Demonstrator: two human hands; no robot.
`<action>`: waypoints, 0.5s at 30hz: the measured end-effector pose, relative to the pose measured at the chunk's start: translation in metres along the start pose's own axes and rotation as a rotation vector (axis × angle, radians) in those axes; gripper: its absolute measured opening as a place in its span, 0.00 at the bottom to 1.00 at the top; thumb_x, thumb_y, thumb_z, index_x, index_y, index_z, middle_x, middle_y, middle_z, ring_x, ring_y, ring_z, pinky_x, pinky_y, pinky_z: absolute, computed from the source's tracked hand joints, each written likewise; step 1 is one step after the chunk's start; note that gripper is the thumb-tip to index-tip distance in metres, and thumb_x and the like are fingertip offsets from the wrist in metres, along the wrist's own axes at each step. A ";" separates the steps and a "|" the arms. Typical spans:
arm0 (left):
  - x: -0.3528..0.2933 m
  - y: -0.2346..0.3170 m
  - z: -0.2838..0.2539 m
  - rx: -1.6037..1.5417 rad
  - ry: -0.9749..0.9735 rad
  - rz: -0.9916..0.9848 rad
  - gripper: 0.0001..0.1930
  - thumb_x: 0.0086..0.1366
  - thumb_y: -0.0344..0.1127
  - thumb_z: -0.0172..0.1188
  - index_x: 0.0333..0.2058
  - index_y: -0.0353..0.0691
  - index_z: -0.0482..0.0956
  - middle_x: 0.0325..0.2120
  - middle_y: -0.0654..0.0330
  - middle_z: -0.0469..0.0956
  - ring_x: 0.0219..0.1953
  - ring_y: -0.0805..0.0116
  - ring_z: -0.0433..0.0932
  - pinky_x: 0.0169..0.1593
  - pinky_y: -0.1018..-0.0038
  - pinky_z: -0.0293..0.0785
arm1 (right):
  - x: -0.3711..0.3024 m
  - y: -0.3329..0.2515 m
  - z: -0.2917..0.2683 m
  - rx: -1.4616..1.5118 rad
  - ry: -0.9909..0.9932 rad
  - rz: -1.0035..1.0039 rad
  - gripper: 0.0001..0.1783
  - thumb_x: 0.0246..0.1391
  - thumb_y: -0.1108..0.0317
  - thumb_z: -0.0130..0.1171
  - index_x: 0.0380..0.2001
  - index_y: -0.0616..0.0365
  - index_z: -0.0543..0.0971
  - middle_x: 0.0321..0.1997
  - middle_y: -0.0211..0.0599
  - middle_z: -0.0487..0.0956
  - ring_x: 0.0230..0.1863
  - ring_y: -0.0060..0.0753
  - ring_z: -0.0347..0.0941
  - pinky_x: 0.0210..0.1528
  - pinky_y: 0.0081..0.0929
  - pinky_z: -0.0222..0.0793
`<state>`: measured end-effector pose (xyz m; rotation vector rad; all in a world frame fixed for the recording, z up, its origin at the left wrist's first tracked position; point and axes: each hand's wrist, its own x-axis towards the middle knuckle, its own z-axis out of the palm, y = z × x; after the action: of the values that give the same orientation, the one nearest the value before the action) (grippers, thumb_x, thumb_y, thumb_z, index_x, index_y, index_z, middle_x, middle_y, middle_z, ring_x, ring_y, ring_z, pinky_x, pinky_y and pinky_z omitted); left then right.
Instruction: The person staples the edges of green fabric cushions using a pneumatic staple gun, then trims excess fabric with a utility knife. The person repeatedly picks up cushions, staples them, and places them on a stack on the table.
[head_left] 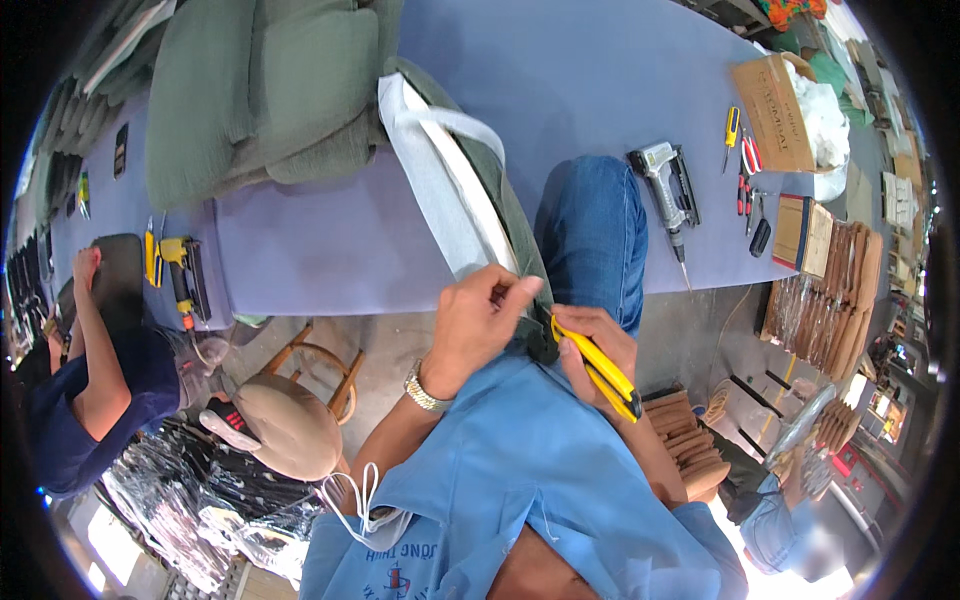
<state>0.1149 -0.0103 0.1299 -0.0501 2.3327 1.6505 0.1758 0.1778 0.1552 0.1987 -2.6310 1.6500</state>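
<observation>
A long, narrow cushion piece (445, 185) leans from the table toward my body, with green fabric along its right side, white padding and a pale cloth backing. At its near end, my left hand (483, 318) pinches the edge of the green fabric (522, 262), a wristwatch on that wrist. Close beside it, my right hand (598, 345) is closed around a yellow utility knife (605, 378), its dark end toward me. The blade is not visible. My bent knee in jeans (592, 240) props up beside the cushion piece.
Stacked green cushions (265, 95) lie on the blue-grey table (320, 245). To the right are a nail gun (665, 185), a yellow-handled screwdriver (732, 135), pliers (750, 155) and a cardboard box (775, 110). A co-worker (95, 400) and a round stool (285, 425) are at left.
</observation>
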 end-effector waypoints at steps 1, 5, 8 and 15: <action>-0.006 0.007 0.001 0.172 -0.032 0.047 0.19 0.69 0.45 0.66 0.28 0.34 0.79 0.20 0.56 0.80 0.23 0.62 0.82 0.31 0.68 0.77 | -0.001 0.001 0.000 -0.002 -0.008 -0.013 0.10 0.56 0.78 0.61 0.42 0.68 0.82 0.46 0.56 0.85 0.47 0.46 0.84 0.51 0.33 0.79; -0.012 -0.009 0.010 0.237 0.003 0.156 0.16 0.63 0.40 0.71 0.27 0.36 0.76 0.20 0.53 0.77 0.23 0.53 0.79 0.28 0.62 0.73 | -0.002 0.005 0.003 0.018 -0.022 -0.021 0.11 0.57 0.79 0.60 0.44 0.68 0.82 0.47 0.55 0.84 0.47 0.43 0.83 0.52 0.31 0.78; -0.016 -0.017 0.009 0.148 -0.001 0.150 0.14 0.63 0.36 0.70 0.27 0.37 0.74 0.20 0.53 0.75 0.22 0.56 0.77 0.27 0.63 0.70 | -0.006 0.009 0.004 0.045 -0.013 -0.027 0.11 0.58 0.80 0.59 0.45 0.68 0.82 0.48 0.54 0.84 0.47 0.40 0.83 0.51 0.30 0.79; -0.015 -0.061 0.025 -0.430 -0.072 -0.073 0.17 0.71 0.36 0.66 0.25 0.38 0.70 0.19 0.66 0.74 0.23 0.81 0.70 0.27 0.76 0.66 | -0.014 0.005 0.004 0.028 0.008 -0.013 0.12 0.58 0.81 0.59 0.46 0.67 0.81 0.49 0.55 0.84 0.46 0.40 0.84 0.49 0.28 0.79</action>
<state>0.1461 -0.0105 0.0695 -0.1576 1.8641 2.0462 0.1887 0.1774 0.1472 0.2081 -2.5967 1.6807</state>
